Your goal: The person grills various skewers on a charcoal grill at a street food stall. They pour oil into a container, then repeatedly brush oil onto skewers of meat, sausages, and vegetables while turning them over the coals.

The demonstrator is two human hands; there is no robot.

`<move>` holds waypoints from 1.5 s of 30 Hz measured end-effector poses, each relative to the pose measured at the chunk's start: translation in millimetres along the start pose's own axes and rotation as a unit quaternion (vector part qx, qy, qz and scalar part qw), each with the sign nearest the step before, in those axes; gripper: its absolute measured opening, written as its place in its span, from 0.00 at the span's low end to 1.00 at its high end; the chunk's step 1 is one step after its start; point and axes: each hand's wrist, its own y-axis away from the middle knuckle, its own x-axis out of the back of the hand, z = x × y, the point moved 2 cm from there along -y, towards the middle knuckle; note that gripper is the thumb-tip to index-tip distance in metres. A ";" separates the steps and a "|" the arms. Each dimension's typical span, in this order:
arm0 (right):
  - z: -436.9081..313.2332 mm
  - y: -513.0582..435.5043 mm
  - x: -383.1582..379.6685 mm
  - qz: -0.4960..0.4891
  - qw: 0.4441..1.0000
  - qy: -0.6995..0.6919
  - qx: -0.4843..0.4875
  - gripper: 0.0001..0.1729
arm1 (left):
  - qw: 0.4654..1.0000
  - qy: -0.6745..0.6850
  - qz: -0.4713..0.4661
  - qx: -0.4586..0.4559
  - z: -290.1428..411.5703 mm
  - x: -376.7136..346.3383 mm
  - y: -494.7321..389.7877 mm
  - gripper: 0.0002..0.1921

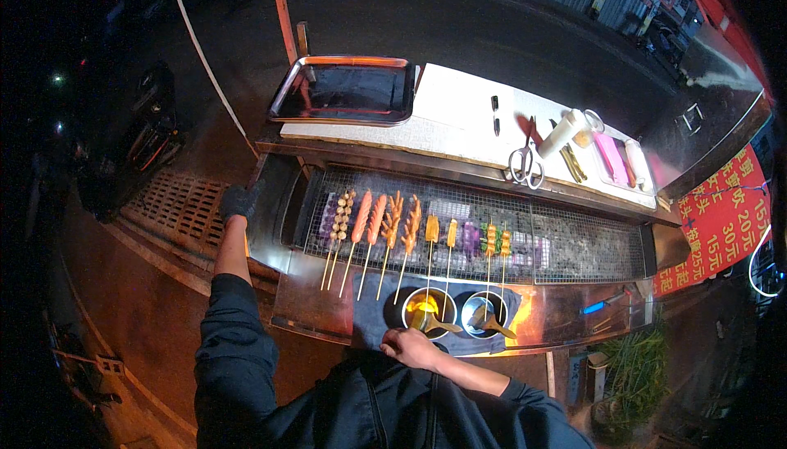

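Note:
My left hand (238,201), in a dark glove, is at the left end of the metal grill; its fingers are too dark to read. My bare right hand (407,347) rests by the dark cloth (369,311) at the front edge, its fingers curled, beside a metal pot of yellow liquid (447,301) with a brush (441,325) in it. A second metal pot (470,307) with a brush (495,325) stands to the right. On the wire grill grate (584,246) lie skewered small balls (337,221), two scored sausages (361,215), chicken feet (391,221), yellow pieces (432,228) and skewers with greens (490,240).
Above the grill, a white-covered shelf (458,102) bears a dark tray (350,60), a marker (495,115), scissors (525,163), tongs (573,163) and a squeeze bottle (561,134). A blue-marked tool (595,307) lies at the front right. An orange post (283,13) stands behind the tray.

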 end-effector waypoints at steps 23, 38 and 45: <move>0.0 1.1 2.7 0.003 1.000 0.006 -0.004 0.14 | 1.000 0.027 -0.007 0.010 -1.6 -1.2 -2.0 0.40; 0.3 1.8 2.5 0.005 0.999 0.009 -0.042 0.13 | 0.999 0.005 0.019 -0.028 -27.9 -33.7 -29.1 0.38; 1.1 3.8 1.4 0.040 0.999 -0.007 -0.022 0.14 | 0.999 0.002 0.020 -0.040 -23.1 -24.1 -24.1 0.38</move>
